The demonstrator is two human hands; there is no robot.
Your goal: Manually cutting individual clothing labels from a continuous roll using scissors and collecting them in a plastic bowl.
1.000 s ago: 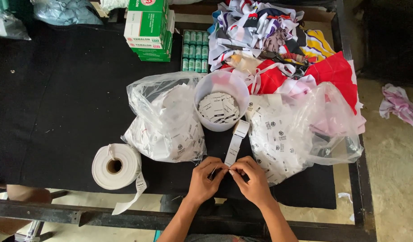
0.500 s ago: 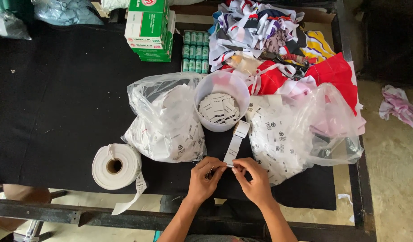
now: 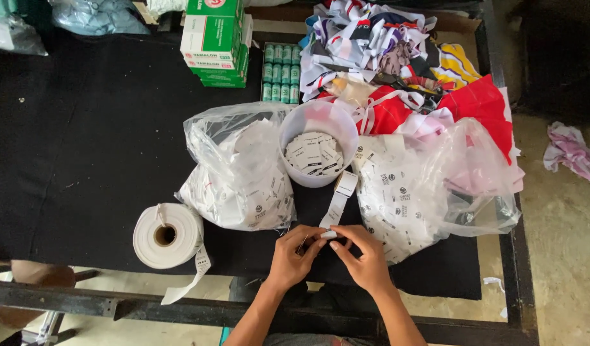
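Observation:
My left hand and my right hand meet at the near edge of the black table, both pinching the lower end of a white label strip. The strip runs up toward a white plastic tub filled with cut white labels. Something thin and dark sits in my left hand's fingers; I cannot tell what it is. A clear bag of printed labels lies left of the tub, and another clear bag of labels lies to its right.
A white roll of label tape lies at the near left with a loose tail hanging over the edge. Green-and-white boxes, small green spools and a heap of coloured fabric scraps sit at the back. A cloth scrap lies on the floor.
My fingers have shifted slightly on the strip's end, closing together. Everything else stays where it was.

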